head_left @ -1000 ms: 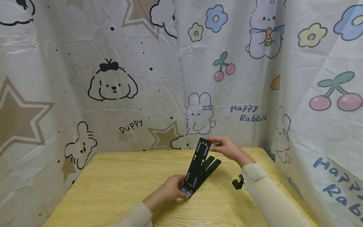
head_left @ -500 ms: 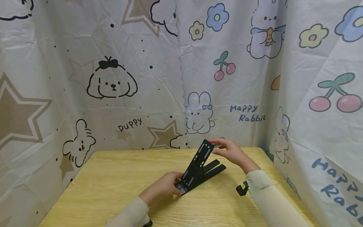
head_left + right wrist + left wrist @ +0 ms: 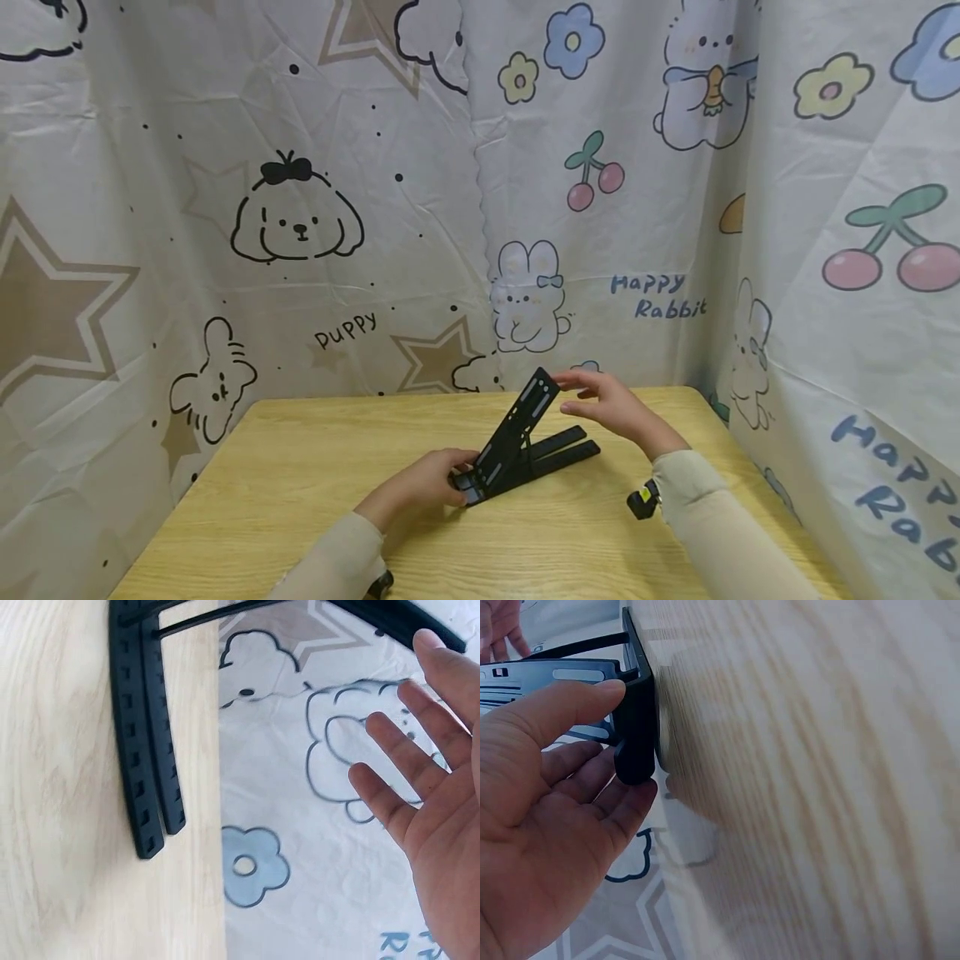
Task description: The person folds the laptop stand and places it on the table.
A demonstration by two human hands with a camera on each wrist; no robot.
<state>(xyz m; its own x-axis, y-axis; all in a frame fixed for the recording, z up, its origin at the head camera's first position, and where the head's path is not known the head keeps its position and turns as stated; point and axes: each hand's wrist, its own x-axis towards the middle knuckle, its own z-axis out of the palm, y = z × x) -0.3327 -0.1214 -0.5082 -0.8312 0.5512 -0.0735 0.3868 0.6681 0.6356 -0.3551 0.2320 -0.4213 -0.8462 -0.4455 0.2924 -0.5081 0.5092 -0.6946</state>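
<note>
A black folding laptop stand (image 3: pixel 517 425) stands unfolded on the table, its upper plate slanted up and its two notched legs (image 3: pixel 135 750) lying along the tabletop toward the right. With thumb and fingers on either side, my left hand (image 3: pixel 431 485) pinches the stand's low hinged end (image 3: pixel 636 724). My right hand (image 3: pixel 611 408) is beside the raised top edge of the plate, its fingers mostly straight. In the right wrist view, one fingertip (image 3: pixel 429 641) overlaps the plate's edge; whether it touches, I cannot tell. Thin support struts (image 3: pixel 217 616) join legs and plate.
The light wooden table (image 3: pixel 300 467) ends at a patterned curtain (image 3: pixel 420 250) behind it, with another curtain stretch (image 3: pixel 847 350) along the right side. A small black wrist device (image 3: pixel 642 500) hangs under the right sleeve.
The stand has turned, its low end shifting left and its legs swinging rightward and lower. My left hand moved left with it; my right hand moved slightly right, its fingers less wrapped over the plate.
</note>
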